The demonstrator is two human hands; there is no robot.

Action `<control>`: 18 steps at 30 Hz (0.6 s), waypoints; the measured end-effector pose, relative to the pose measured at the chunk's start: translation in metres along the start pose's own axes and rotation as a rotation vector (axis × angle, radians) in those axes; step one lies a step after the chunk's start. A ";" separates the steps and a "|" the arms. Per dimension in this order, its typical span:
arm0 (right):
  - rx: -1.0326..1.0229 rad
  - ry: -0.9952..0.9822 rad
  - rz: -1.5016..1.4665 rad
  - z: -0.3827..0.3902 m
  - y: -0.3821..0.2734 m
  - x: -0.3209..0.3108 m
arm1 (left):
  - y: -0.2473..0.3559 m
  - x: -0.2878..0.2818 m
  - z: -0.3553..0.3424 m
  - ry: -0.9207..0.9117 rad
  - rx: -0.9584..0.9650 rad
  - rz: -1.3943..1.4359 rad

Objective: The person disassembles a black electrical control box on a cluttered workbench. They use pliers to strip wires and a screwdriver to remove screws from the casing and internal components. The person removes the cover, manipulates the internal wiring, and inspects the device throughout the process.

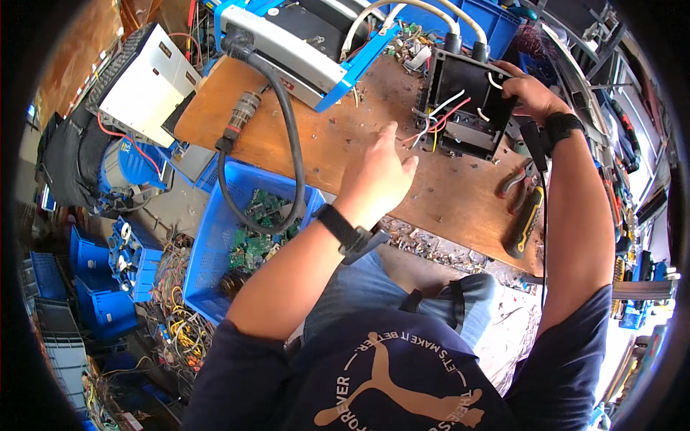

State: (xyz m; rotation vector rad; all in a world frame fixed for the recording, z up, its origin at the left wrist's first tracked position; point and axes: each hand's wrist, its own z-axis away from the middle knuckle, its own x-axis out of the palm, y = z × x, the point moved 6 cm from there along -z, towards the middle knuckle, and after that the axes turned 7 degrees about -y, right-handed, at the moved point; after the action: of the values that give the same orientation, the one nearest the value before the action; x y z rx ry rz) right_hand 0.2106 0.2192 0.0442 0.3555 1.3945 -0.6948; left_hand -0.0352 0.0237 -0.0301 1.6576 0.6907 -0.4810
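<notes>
A black open-topped electrical housing (467, 82) lies on the wooden workbench, with two thick cables at its far end. Red, white and yellow wires (435, 126) stick out of its near left side. My right hand (535, 95) grips the housing's right edge, its fingers partly hidden behind the wall. To the left of the wires, my left hand (381, 172) hovers over the bench with the index finger stretched out and the thumb apart. Nothing shows in it. Red-handled pliers (512, 188) and a yellow-and-black handled tool (527, 223) rest near my right forearm.
A silver-and-blue machine (287, 54) stands at the back of the workbench (460, 194). A thick black cable with a metal connector (243, 113) loops over the left edge. Below is a blue crate (205, 251) of circuit boards, beside tangled wires (183, 316). Scraps litter the bench.
</notes>
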 end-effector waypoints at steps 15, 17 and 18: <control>0.305 0.178 -1.276 -0.009 0.013 0.018 | -0.037 -0.014 0.026 0.358 0.244 -0.326; 0.341 0.198 -1.242 -0.010 -0.003 0.013 | -0.040 -0.007 0.022 0.344 0.228 -0.326; 0.352 0.200 -1.238 -0.009 0.002 0.013 | -0.040 -0.003 0.020 0.334 0.225 -0.322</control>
State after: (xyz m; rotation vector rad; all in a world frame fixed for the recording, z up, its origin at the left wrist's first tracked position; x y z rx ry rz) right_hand 0.2056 0.2233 0.0293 -0.2406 1.6085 -1.9664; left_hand -0.0631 0.0081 -0.0616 1.8687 1.1985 -0.5294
